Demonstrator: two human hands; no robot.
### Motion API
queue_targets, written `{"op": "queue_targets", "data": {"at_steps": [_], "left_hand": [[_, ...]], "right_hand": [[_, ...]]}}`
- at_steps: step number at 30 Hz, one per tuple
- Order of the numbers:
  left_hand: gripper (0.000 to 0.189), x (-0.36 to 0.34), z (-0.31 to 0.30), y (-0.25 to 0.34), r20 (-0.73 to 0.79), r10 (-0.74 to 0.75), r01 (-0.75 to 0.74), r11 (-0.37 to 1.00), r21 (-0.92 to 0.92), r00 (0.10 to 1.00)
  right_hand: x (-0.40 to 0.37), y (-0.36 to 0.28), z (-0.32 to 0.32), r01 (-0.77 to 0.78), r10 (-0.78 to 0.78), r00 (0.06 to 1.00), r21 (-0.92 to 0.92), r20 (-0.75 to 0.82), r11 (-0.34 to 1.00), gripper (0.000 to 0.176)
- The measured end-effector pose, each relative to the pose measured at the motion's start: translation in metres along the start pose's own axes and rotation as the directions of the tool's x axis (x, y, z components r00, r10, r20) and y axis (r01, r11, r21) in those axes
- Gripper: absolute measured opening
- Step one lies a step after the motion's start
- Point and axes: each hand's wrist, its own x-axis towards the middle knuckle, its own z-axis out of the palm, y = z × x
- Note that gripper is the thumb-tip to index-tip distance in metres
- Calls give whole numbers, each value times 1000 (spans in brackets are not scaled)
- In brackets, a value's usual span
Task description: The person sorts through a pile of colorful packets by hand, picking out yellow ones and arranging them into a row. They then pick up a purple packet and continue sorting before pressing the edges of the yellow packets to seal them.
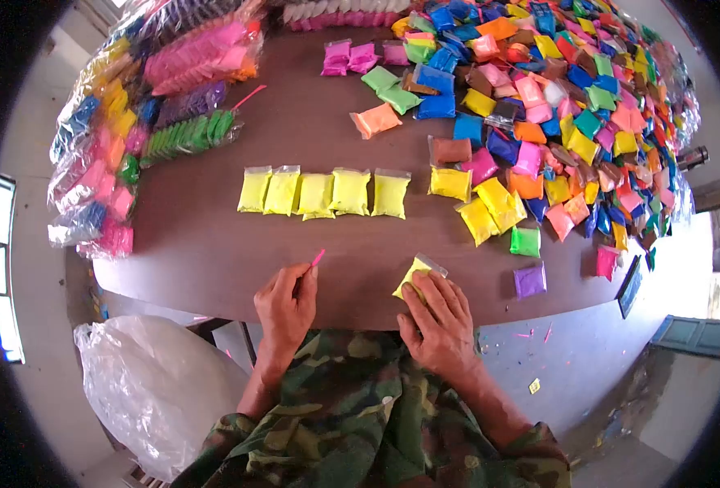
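My left hand [287,307], near the table's front edge, is closed in a pinch on a thin pink strip [318,258] that sticks up past the fingertips. My right hand [443,321] has its fingers over a small clear packet of yellow clay-like material [409,275], gripping it against the table; the fingers cover part of it. Farther back, several similar yellow packets [317,195] lie side by side in a row, their clear top edges pointing away from me.
A big heap of mixed-colour packets [539,106] fills the table's [189,236] right and back. Bundled packets in clear bags [189,134] are stacked at the left. A purple packet [530,280] lies near the right front edge. A large translucent plastic bag [152,382] stands below at left.
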Motion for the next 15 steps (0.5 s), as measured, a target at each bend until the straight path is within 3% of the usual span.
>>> {"op": "queue_targets", "data": {"at_steps": [7, 15], "left_hand": [[13, 19, 24, 48, 198, 159, -135, 982, -129, 967], [20, 44, 54, 59, 458, 444, -470, 880, -65, 770]], "right_hand": [[3, -1, 0, -40, 44, 997, 60, -64, 997, 41], [-2, 7, 9, -33, 43, 991, 82, -126, 996, 35]]}}
